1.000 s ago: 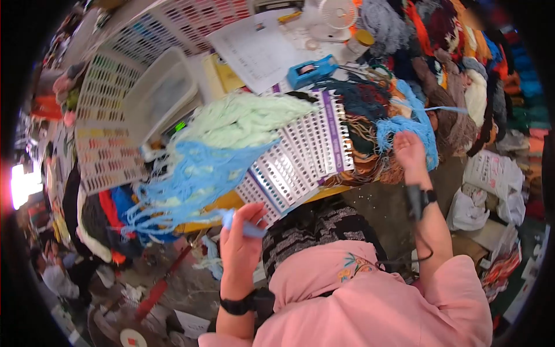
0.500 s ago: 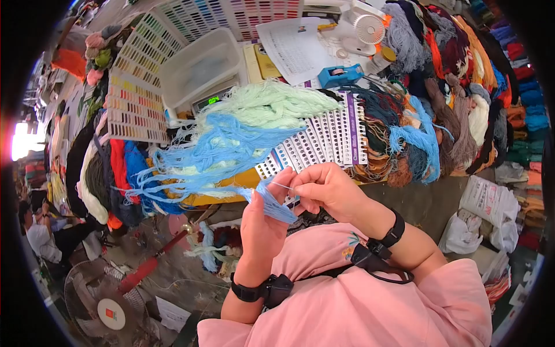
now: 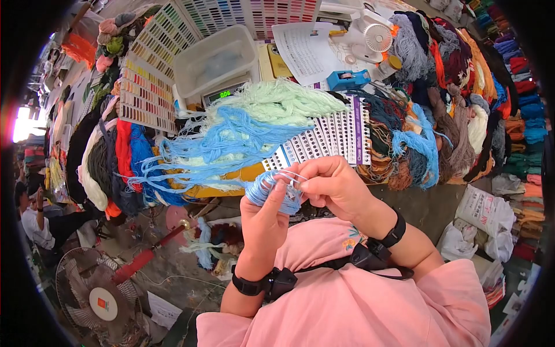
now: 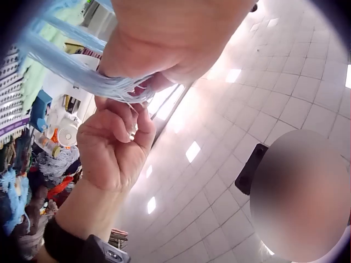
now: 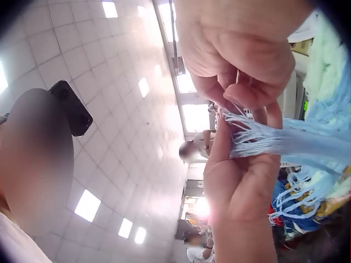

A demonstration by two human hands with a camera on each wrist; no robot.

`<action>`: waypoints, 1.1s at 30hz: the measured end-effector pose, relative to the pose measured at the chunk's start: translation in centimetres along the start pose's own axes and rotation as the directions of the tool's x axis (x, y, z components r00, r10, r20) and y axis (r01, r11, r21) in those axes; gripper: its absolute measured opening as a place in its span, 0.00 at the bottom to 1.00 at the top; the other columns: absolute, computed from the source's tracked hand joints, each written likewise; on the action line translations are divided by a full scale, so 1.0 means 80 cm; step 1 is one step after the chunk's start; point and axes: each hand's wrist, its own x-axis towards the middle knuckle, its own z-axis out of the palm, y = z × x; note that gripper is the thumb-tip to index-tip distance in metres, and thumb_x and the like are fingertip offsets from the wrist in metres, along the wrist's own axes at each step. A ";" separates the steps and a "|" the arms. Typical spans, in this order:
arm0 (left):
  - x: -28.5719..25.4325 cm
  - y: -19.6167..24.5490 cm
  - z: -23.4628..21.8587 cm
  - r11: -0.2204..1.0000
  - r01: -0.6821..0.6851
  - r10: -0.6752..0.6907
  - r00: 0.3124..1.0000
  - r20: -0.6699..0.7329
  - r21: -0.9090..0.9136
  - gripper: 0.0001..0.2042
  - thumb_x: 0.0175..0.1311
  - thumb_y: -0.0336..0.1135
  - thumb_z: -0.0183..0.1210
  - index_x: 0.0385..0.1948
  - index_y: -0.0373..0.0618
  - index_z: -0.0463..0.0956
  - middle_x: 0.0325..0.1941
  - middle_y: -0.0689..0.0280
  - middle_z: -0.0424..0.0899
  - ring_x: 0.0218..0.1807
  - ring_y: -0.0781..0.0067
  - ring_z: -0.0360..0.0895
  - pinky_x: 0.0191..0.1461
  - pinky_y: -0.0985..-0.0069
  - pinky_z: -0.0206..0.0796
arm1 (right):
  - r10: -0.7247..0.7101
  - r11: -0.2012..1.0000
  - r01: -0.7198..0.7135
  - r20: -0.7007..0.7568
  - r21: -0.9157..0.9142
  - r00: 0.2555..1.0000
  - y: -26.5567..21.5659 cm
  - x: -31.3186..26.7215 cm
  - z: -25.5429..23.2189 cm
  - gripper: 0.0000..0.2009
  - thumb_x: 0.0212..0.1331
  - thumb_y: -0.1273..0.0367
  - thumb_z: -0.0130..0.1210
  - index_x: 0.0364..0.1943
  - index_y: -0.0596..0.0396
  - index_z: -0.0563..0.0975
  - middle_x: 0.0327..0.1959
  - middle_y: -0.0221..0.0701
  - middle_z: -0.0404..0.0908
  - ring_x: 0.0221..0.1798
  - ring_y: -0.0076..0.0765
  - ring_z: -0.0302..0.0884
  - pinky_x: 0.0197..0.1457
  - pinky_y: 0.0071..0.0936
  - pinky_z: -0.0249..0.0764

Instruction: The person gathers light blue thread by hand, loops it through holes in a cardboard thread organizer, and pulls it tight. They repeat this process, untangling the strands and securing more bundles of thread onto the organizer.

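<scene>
The left hand (image 3: 267, 222) grips a bundle of light blue yarn (image 3: 261, 188), its thumb on top; loose cut ends of that yarn (image 5: 249, 137) fan out between the fingers in the right wrist view. Close against it, the right hand (image 3: 332, 185) pinches a thin strand between thumb and fingertips. In the left wrist view the right hand (image 4: 112, 148) has its fingers curled at the strand's end. A loose pile of blue yarn (image 3: 231, 136) lies beside pale green yarn (image 3: 277, 101) on the table, over punched cards (image 3: 324, 139).
Behind the yarn are a plastic tub (image 3: 215, 61), a scale display (image 3: 224, 94), a blue tape dispenser (image 3: 348, 79), paper (image 3: 303, 51) and a small fan (image 3: 377, 38). Yarn skeins (image 3: 457, 124) crowd the right side. A floor fan (image 3: 104, 301) stands at lower left.
The right hand has come from the blue yarn at the table's right to the left hand, where it pinches a strand. The left hand has risen slightly with its bundle. The display changed from 0.04 to 0.06.
</scene>
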 end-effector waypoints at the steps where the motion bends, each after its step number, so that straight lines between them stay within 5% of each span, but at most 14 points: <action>1: 0.001 0.001 0.000 0.997 0.001 -0.001 1.000 0.001 -0.083 0.11 0.57 0.28 0.46 0.39 0.31 0.69 0.41 0.55 0.73 0.44 0.67 0.71 0.42 0.71 0.65 | -0.001 1.000 0.001 0.020 -0.006 1.000 0.000 0.000 -0.001 0.04 0.47 0.75 0.50 0.23 0.62 0.74 0.28 0.32 0.73 0.15 0.15 0.59 0.21 0.12 0.60; 3: 0.000 0.001 -0.003 0.994 0.005 -0.001 0.999 0.038 -0.109 0.10 0.57 0.29 0.46 0.38 0.33 0.70 0.43 0.55 0.72 0.43 0.68 0.71 0.42 0.70 0.67 | -0.004 1.000 0.005 0.055 -0.018 0.999 0.001 -0.003 -0.007 0.04 0.49 0.74 0.49 0.24 0.61 0.74 0.25 0.28 0.71 0.14 0.15 0.57 0.21 0.11 0.59; 6: -0.001 0.006 -0.004 0.988 0.045 -0.040 0.998 0.040 -0.150 0.11 0.58 0.30 0.45 0.37 0.33 0.70 0.45 0.54 0.71 0.42 0.69 0.72 0.42 0.70 0.68 | 0.125 0.953 -0.146 0.095 0.264 0.988 0.001 0.001 -0.011 0.05 0.51 0.72 0.48 0.28 0.60 0.73 0.19 0.22 0.67 0.13 0.12 0.52 0.18 0.11 0.54; 12: -0.004 0.007 0.000 0.992 0.063 -0.062 0.998 0.012 -0.112 0.13 0.60 0.33 0.43 0.38 0.32 0.70 0.45 0.54 0.71 0.42 0.69 0.72 0.43 0.71 0.67 | 0.215 0.973 -0.216 0.025 0.086 0.976 -0.004 -0.007 -0.001 0.07 0.50 0.71 0.50 0.31 0.60 0.74 0.13 0.17 0.63 0.13 0.09 0.49 0.13 0.10 0.43; 15: -0.004 0.004 -0.005 0.990 0.090 -0.090 0.996 0.008 -0.107 0.13 0.60 0.32 0.42 0.38 0.30 0.69 0.44 0.53 0.71 0.43 0.67 0.72 0.45 0.69 0.66 | 0.151 0.965 -0.159 -0.053 -0.209 0.987 -0.001 -0.010 0.010 0.06 0.47 0.73 0.52 0.29 0.60 0.75 0.12 0.18 0.65 0.12 0.08 0.50 0.13 0.10 0.42; 19: -0.005 0.006 -0.003 0.969 0.103 -0.105 0.994 0.001 -0.223 0.12 0.59 0.30 0.44 0.38 0.29 0.68 0.43 0.54 0.72 0.42 0.68 0.72 0.45 0.69 0.66 | 0.133 0.979 -0.143 -0.071 -0.146 0.989 0.004 -0.010 0.003 0.03 0.44 0.74 0.53 0.24 0.59 0.75 0.15 0.20 0.68 0.13 0.09 0.52 0.13 0.10 0.43; 22: -0.009 0.000 -0.004 0.999 0.020 -0.020 1.000 -0.015 -0.025 0.10 0.56 0.27 0.48 0.37 0.32 0.70 0.43 0.54 0.72 0.42 0.69 0.72 0.44 0.72 0.67 | 0.119 0.988 -0.122 -0.040 -0.093 0.992 0.007 -0.009 -0.001 0.03 0.44 0.74 0.53 0.22 0.59 0.75 0.17 0.21 0.69 0.14 0.10 0.53 0.14 0.10 0.45; 30: -0.010 0.005 -0.006 0.996 0.006 -0.008 1.000 -0.023 -0.087 0.09 0.56 0.28 0.47 0.34 0.32 0.72 0.40 0.54 0.74 0.44 0.68 0.71 0.44 0.70 0.67 | 0.145 0.958 -0.161 0.084 0.236 0.986 0.011 -0.002 -0.011 0.02 0.49 0.74 0.48 0.27 0.56 0.71 0.16 0.23 0.67 0.13 0.12 0.51 0.14 0.12 0.45; 33: -0.008 0.006 -0.008 0.991 0.024 -0.025 1.000 -0.004 -0.135 0.10 0.57 0.29 0.47 0.35 0.33 0.71 0.42 0.54 0.72 0.43 0.69 0.71 0.44 0.71 0.66 | 0.167 0.978 -0.172 0.053 0.119 0.985 0.008 -0.003 -0.005 0.04 0.49 0.73 0.49 0.29 0.58 0.72 0.15 0.21 0.65 0.14 0.11 0.50 0.15 0.13 0.45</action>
